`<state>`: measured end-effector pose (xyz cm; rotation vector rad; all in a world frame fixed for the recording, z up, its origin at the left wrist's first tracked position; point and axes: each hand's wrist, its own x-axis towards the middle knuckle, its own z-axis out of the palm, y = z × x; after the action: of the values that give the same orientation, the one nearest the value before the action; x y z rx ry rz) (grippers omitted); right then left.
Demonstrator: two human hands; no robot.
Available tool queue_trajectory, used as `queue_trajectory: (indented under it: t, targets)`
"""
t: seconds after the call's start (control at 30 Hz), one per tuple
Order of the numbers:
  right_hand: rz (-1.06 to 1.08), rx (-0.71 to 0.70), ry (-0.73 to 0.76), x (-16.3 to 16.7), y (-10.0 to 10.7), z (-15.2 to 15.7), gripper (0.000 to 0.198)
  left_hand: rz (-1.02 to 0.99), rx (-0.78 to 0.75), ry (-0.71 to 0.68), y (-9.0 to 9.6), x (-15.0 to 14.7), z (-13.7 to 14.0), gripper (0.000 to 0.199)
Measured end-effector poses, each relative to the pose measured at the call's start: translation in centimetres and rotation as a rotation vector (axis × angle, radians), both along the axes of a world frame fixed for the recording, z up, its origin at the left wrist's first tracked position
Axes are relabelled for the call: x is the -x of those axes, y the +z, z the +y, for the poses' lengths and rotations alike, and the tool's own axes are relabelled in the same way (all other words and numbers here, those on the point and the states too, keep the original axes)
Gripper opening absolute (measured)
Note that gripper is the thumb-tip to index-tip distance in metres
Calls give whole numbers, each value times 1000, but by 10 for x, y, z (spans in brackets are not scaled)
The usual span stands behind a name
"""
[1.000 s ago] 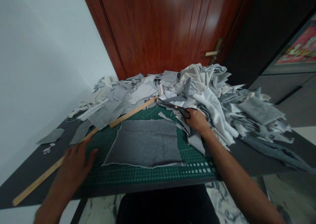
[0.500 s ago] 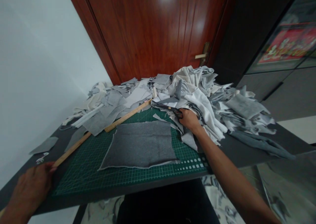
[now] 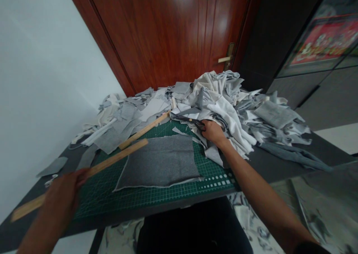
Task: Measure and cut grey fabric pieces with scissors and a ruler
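Observation:
My left hand point(image 3: 63, 192) is closed around a flat wooden stick point(image 3: 117, 157), somewhat blurred, gripped near its middle. The stick's far end overlaps the upper left part of a grey fabric piece point(image 3: 165, 162), which lies flat on the green cutting mat point(image 3: 117, 203). My right hand point(image 3: 213, 131) has its fingers through the handles of black scissors point(image 3: 188, 119), whose blades point left at the edge of the scrap heap. Beyond the grey piece, a second wooden stick point(image 3: 145, 130) lies on the mat, reaching toward the scissors' tips.
Heaped grey and white fabric scraps point(image 3: 223, 101) cover the back and right of the dark table point(image 3: 268, 164). A small grey scrap point(image 3: 53, 167) lies at the left. Behind stand a brown wooden door point(image 3: 162, 34) and a dark cabinet point(image 3: 304, 93). More scraps litter the floor.
My left hand has moved right and lifted the wooden stick, whose far end now crosses the grey fabric's corner. The right hand with the scissors stays in nearly the same place.

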<state>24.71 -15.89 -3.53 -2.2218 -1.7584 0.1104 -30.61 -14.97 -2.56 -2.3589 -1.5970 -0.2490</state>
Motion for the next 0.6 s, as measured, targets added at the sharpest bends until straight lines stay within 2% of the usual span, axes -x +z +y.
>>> queue_trajectory:
  t: [0.1,0.17,0.27,0.33,0.6]
  targets:
    - [4,5,2,0,0,0,38,-189,71,-291,-10,-90,26,36]
    - [2,0,1,1,0,0,38,-209,169,-469,-14,-145,40,35]
    - [-3,-5,3,1,1,-1,39,-179,290,-593,-21,-194,54,35]
    - [0,-3,6,1,2,0,39,-208,296,-617,-27,-203,59,34]
    - [-4,4,10,-2,-3,3,39,-395,205,-603,-48,-187,61,35]
